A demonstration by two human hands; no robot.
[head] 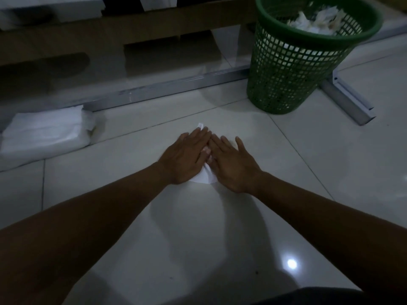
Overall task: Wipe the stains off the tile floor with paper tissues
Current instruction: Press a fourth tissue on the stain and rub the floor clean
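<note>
paper tissue [203, 177] flat on tile floor [286, 172] under left hand [184, 160] and right hand [232, 167], fingers straight

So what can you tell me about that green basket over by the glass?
The green basket is a round bin that looks like plastic, with lattice walls and a solid rim, narrowing toward its base. It stands upright on the tile floor, far right of the hands, beside a metal rail. Crumpled white tissues fill its top. No hand touches it.
</note>
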